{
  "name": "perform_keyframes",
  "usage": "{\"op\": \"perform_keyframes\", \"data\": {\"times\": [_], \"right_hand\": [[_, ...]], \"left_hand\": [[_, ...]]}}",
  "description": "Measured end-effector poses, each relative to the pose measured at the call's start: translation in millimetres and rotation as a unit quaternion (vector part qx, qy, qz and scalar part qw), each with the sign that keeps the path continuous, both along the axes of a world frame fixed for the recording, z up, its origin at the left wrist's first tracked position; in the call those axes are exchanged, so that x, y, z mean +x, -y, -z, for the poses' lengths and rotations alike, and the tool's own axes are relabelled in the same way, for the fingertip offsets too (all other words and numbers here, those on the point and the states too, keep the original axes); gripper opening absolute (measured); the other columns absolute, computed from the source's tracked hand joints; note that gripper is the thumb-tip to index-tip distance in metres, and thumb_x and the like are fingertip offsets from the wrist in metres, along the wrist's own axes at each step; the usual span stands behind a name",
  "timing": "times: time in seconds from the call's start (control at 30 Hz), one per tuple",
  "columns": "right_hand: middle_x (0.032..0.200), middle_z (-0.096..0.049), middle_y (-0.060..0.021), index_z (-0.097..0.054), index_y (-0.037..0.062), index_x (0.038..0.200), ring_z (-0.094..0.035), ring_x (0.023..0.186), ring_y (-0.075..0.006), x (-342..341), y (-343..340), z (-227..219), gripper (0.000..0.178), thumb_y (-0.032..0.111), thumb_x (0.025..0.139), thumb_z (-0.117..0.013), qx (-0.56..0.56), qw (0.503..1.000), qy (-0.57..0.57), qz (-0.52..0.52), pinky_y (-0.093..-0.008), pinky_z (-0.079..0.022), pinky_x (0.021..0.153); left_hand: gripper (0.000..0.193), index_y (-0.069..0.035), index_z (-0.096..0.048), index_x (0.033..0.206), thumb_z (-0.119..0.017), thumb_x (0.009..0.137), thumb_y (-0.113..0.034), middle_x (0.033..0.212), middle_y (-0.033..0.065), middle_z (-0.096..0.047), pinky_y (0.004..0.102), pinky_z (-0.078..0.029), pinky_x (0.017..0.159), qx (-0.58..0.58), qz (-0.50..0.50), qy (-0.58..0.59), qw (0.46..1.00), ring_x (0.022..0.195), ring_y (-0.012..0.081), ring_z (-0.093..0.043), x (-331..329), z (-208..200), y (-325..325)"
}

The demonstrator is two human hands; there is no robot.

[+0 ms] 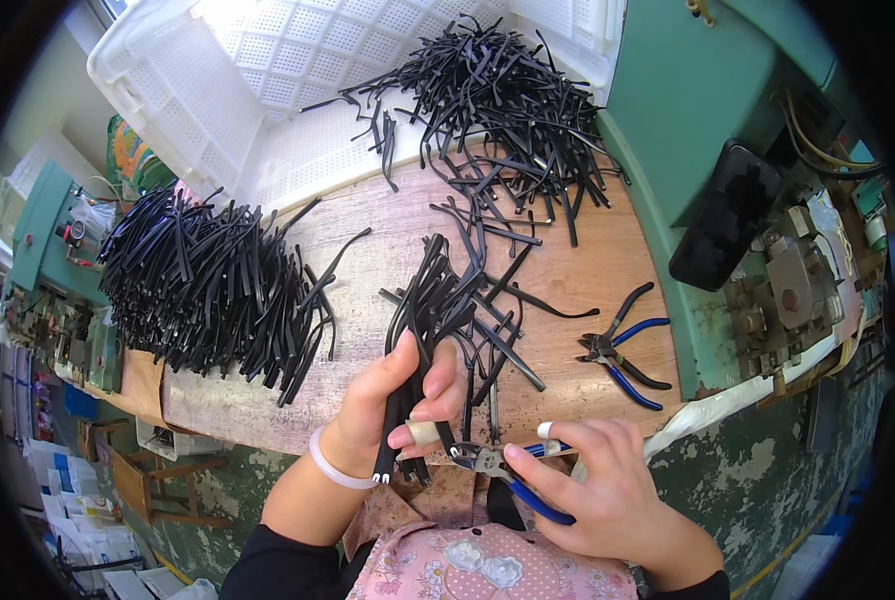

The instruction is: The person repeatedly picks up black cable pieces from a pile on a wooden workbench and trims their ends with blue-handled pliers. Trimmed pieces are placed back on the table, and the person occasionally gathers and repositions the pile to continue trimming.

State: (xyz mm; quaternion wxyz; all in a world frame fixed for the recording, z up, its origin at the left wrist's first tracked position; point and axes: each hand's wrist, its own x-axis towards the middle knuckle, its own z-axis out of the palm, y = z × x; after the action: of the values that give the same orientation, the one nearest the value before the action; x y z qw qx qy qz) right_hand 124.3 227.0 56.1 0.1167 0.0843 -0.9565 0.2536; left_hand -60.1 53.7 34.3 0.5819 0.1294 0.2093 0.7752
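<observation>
Main risk: a nipped finger. Pliers [491,462] have their nose at the lower end of one black strip [446,436], right beside a taped finger of the left hand [373,400]. A small slip or twist of the right hand [608,485] could put the jaws on skin.

Second: the bunch [426,300] could fan out or shed pieces. The strips are slim, cross at several angles and look slick; if the thumb eases off, I'd expect some to slide out. The lower ends hang about at the front edge of the table [268,420], so a dropped one might go to the floor [278,480].

Third: a nose set askew could mar a strip or catch its neighbour. Lower risk: loose strips [513,360] lie just beyond the bunch, easy to snag or mix in.

Fingers: left is closed round the bunch, thumb on the near side, fingers curled on the right, strips sticking out above and below. Right is wrapped round the blue handles, which stand well apart; grip looks light. Can't tell if the jaws actually bite the strip or only touch it.

Work position: bunch is in the left hand, between the left pile [208,280] and the spare pliers [598,347].
</observation>
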Motion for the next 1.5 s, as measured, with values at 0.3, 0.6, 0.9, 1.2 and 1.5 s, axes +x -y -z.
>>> {"op": "perform_keyframes", "data": {"times": [0.3,0.6,0.9,1.2,1.5], "right_hand": [[0.106,-0.052,-0.0074,-0.058,0.022,0.133,-0.05,0.091,-0.0246,4.7,-3.7,3.9,0.072,0.021,0.064,-0.077,-0.052,0.997,0.057,-0.009,-0.0375,-0.041,0.078],[0.105,-0.053,-0.0112,-0.062,0.0143,0.127,-0.054,0.087,-0.0276,1.2,8.5,-10.0,0.068,0.012,0.061,-0.079,-0.125,0.991,0.039,0.003,-0.0377,-0.044,0.078],[0.106,-0.053,-0.0101,-0.063,0.0155,0.125,-0.054,0.085,-0.0266,7.4,4.7,-4.2,0.064,0.01,0.062,-0.077,-0.1,0.993,0.064,0.012,-0.0358,-0.046,0.076],[0.108,-0.053,-0.0118,-0.063,0.0112,0.122,-0.054,0.086,-0.0284,1.7,5.0,9.1,0.061,0.01,0.063,-0.08,-0.116,0.993,-0.012,0.015,-0.0363,-0.045,0.077],[0.11,-0.053,-0.0116,-0.062,0.0122,0.124,-0.055,0.09,-0.0279,12.6,10.4,8.9,0.064,0.013,0.063,-0.08,-0.15,0.989,0.01,0.011,-0.0366,-0.045,0.08]], "left_hand": [[0.048,-0.013,-0.042,0.081,-0.042,0.095,-0.059,0.058,-0.0035,-0.042,0.0205,-0.038,0.036,0.001,-0.191,-0.204,0.96,0.035,0.0045,-0.039,23.8,-0.4,4.0],[0.048,-0.014,-0.039,0.088,-0.038,0.092,-0.062,0.062,-0.0028,-0.046,0.0229,-0.045,0.04,0.087,-0.418,-0.42,0.801,0.038,0.0075,-0.046,54.8,9.0,-0.7],[0.049,-0.015,-0.041,0.083,-0.037,0.093,-0.063,0.059,-0.0031,-0.044,0.0212,-0.039,0.034,0.004,-0.343,-0.276,0.898,0.035,0.0054,-0.04,52.8,-3.4,6.8],[0.048,-0.013,-0.044,0.085,-0.038,0.096,-0.059,0.074,-0.0011,-0.049,0.0202,-0.04,0.039,0.008,-0.283,-0.163,0.945,0.042,0.0042,-0.043,38.1,0.2,3.1],[0.029,0.0,-0.056,0.102,-0.067,0.077,-0.007,0.092,0.0147,-0.062,0.0315,-0.054,0.064,-0.202,-0.141,-0.871,0.425,0.08,0.0263,-0.067,-31.6,-8.5,-77.0]]}}
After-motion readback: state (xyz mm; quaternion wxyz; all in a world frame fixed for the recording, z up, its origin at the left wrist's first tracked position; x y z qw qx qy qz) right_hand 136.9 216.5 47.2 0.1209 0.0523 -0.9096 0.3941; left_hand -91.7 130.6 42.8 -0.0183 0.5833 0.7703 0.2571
